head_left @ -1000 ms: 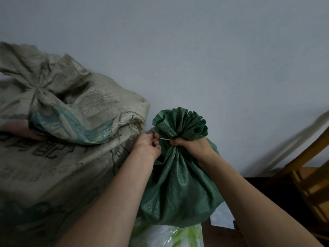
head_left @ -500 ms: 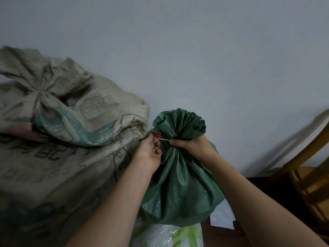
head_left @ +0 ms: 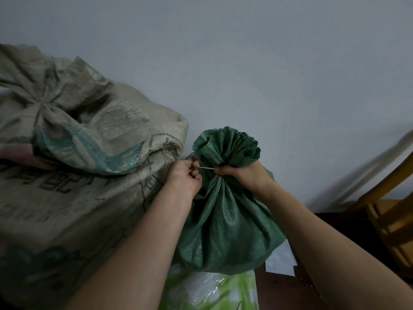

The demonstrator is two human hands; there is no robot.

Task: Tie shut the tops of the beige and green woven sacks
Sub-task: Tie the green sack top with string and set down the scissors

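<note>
Faces a pale grey wall [head_left: 268,63]. Clamps the neck of the green sack [head_left: 223,231], just right of the beige sack [head_left: 89,209], in the curled right grip [head_left: 243,175]; pinches a thin tie [head_left: 206,168] taut in the left grip [head_left: 185,177]. Seemingly cinching; calls next for a knot.

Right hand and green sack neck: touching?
Touching. Head view: the right hand grips the gathered neck of the green sack, fingers curled into the folds, no gap. The left hand pinches the thin white string.
</note>
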